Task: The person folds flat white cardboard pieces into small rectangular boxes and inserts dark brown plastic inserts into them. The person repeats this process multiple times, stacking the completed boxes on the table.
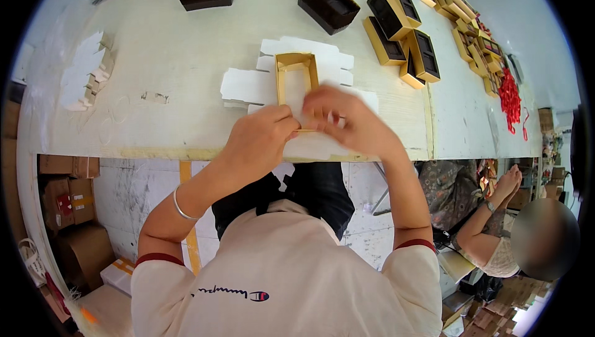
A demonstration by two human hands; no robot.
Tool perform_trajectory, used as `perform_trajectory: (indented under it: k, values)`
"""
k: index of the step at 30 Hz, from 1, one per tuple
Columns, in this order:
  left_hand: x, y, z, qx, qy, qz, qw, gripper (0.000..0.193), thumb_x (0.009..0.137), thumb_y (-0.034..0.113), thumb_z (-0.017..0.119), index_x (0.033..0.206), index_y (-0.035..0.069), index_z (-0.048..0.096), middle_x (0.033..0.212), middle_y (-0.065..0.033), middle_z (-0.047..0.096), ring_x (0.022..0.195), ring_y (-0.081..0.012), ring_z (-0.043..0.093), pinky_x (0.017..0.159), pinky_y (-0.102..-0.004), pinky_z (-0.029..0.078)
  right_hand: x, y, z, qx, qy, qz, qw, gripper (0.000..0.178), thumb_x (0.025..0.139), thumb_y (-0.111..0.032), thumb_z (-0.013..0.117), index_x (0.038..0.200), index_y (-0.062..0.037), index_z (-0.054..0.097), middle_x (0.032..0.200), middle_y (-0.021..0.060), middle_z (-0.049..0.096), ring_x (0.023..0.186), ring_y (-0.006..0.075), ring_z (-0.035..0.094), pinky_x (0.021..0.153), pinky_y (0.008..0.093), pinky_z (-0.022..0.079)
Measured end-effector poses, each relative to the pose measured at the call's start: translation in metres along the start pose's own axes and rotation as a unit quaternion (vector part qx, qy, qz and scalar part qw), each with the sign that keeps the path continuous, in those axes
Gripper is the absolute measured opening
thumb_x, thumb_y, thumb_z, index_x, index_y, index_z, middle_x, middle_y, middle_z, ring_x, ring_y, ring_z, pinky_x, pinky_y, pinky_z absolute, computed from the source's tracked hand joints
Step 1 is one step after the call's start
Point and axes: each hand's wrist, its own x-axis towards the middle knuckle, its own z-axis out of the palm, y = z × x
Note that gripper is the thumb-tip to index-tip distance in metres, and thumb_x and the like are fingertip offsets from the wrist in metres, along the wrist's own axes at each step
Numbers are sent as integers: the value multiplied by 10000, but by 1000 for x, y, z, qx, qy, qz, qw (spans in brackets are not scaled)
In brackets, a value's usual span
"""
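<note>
A small open-topped gold cardboard box (279, 83) stands in front of me on a stack of flat white card blanks (248, 86). Its inside is pale, and its far end wall is upright. My left hand (260, 138) pinches the box's near left corner between thumb and fingers. Over the near right side hovers my right hand (353, 120), fingers bent and smeared by motion; whether it grips the wall cannot be made out. Both hands hide most of the box's near end.
Stacks of dark brown trays (328, 5) stand at the back, beside gold boxes with dark inserts (387, 39). Farther right lie more gold boxes (477, 52) and red cords (509, 98). Folded white card pieces (90, 73) sit at left. Another person (489, 238) sits at right.
</note>
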Motion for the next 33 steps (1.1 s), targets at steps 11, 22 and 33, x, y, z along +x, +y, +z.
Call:
perform_trajectory:
  k: [11, 22, 33]
  values:
    - [27, -4, -35, -4, 95, -119, 988, 578, 832, 305, 679, 1317, 94, 446, 1248, -115, 494, 828, -249, 598, 704, -314, 502, 34, 11, 11, -15, 169, 116, 979, 215, 793, -21, 630, 1001, 30, 607, 632, 99, 530, 559, 195, 498, 554, 314, 422]
    - [12, 6, -24, -99, 234, 156, 955, 415, 809, 15, 611, 1194, 48, 462, 1052, -170, 590, 852, -313, 623, 665, -342, 511, -14, -48, 26, -55, 252, -134, 957, 622, 843, -176, 659, 1343, 77, 391, 1051, 197, 574, 910, 291, 565, 790, 342, 466]
    - [11, 29, -33, -140, 102, 99, 980, 682, 737, 135, 743, 1303, 73, 368, 1249, -171, 469, 922, -330, 579, 721, -399, 492, -11, -54, 22, 28, 150, 15, 988, 616, 966, -297, 482, 1427, 9, 212, 1079, 266, 572, 957, 407, 592, 823, 412, 467]
